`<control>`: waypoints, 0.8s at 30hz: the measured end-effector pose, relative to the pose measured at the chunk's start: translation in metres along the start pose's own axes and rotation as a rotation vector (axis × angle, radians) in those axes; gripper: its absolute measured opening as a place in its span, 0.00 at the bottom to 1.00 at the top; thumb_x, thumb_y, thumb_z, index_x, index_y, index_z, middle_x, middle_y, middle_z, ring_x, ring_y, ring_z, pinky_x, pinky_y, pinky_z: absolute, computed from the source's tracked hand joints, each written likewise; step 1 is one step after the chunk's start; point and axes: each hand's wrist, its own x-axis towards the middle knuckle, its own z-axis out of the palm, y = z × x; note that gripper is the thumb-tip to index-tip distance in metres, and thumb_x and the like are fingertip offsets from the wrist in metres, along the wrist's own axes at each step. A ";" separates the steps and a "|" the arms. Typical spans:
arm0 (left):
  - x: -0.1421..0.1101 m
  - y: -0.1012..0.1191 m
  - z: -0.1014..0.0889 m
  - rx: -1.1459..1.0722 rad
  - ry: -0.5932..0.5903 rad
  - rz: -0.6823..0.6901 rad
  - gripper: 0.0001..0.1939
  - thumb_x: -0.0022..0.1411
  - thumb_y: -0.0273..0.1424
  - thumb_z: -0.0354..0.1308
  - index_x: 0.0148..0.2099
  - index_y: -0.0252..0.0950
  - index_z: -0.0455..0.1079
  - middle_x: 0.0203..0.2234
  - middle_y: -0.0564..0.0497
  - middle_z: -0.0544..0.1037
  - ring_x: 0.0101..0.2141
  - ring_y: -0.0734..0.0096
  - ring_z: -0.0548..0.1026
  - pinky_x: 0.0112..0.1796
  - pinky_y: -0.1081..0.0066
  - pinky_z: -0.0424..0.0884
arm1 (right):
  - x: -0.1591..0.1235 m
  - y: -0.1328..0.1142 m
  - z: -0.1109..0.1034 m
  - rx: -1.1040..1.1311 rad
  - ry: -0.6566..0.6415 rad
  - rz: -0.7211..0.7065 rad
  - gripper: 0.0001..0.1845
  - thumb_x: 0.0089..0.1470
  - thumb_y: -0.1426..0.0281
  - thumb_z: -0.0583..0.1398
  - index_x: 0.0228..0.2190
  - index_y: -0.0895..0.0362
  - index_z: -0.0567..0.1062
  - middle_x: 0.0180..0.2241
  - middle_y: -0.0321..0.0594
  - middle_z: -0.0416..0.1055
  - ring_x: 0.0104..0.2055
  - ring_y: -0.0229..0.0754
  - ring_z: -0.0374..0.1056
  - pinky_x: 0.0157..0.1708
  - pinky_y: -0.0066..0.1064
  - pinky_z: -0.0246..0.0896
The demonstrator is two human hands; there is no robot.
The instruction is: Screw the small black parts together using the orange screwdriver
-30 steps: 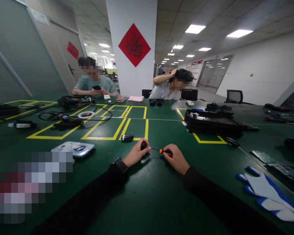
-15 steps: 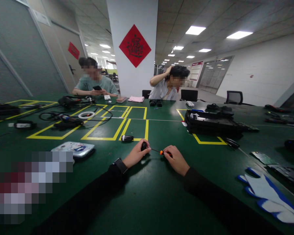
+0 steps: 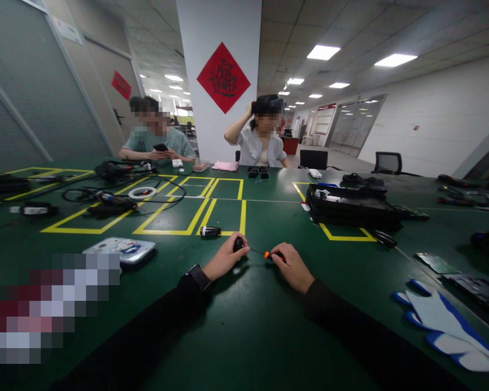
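My left hand point(image 3: 225, 256) is closed around a small rounded black part point(image 3: 238, 244), whose kind I cannot make out. Opposite it, my right hand point(image 3: 292, 266) grips the handle of a screwdriver point(image 3: 268, 254) with an orange collar and a dark handle. The thin shaft points left and reaches my left fingertips, at the black part; the tip itself is hidden. Both hands are just above the green table point(image 3: 244, 326). Beyond my left hand lies a black cylindrical piece point(image 3: 210, 232) with a white band.
Left of me is a tin-like case point(image 3: 122, 249); cables point(image 3: 101, 194) lie behind it. On the right are a black housing point(image 3: 354, 206), a green circuit board point(image 3: 437, 263) and a white-blue glove point(image 3: 448, 326). Two people sit across the table, one holding a phone point(image 3: 161, 147).
My hands stay nearly in place, the screwdriver still between them. Across the table, the person on the right has straightened up and shifted left, one hand still at the head.
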 end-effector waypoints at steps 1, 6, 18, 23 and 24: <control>0.000 0.000 0.000 -0.001 0.002 -0.002 0.10 0.55 0.35 0.52 0.39 0.37 0.61 0.30 0.54 0.69 0.32 0.72 0.68 0.36 0.71 0.65 | 0.000 0.000 0.000 -0.008 -0.006 -0.006 0.07 0.54 0.71 0.52 0.28 0.57 0.69 0.32 0.40 0.66 0.38 0.41 0.60 0.40 0.34 0.55; 0.000 0.001 -0.001 -0.011 -0.002 -0.019 0.10 0.55 0.36 0.52 0.39 0.37 0.61 0.30 0.54 0.69 0.32 0.72 0.69 0.35 0.72 0.65 | 0.001 0.001 0.000 -0.001 -0.001 -0.008 0.03 0.51 0.73 0.55 0.30 0.57 0.69 0.32 0.39 0.65 0.37 0.41 0.60 0.38 0.33 0.55; 0.000 0.001 0.000 -0.005 -0.005 -0.004 0.10 0.56 0.36 0.52 0.39 0.37 0.61 0.31 0.53 0.69 0.33 0.72 0.68 0.36 0.71 0.64 | 0.000 -0.001 0.000 0.031 0.012 0.000 0.05 0.51 0.70 0.56 0.33 0.57 0.68 0.33 0.39 0.66 0.37 0.40 0.60 0.39 0.33 0.55; 0.000 0.000 -0.001 0.015 0.006 -0.003 0.11 0.56 0.36 0.52 0.39 0.37 0.61 0.31 0.53 0.69 0.33 0.71 0.68 0.36 0.71 0.64 | 0.001 0.002 0.001 -0.002 -0.008 -0.011 0.07 0.54 0.71 0.52 0.29 0.57 0.70 0.32 0.40 0.66 0.37 0.41 0.60 0.39 0.33 0.55; 0.000 -0.001 0.000 0.019 0.008 -0.005 0.10 0.56 0.36 0.52 0.39 0.37 0.61 0.31 0.53 0.69 0.32 0.71 0.68 0.36 0.71 0.64 | 0.001 0.002 0.002 0.000 -0.003 -0.013 0.05 0.53 0.71 0.53 0.30 0.57 0.69 0.32 0.40 0.66 0.38 0.41 0.60 0.39 0.33 0.55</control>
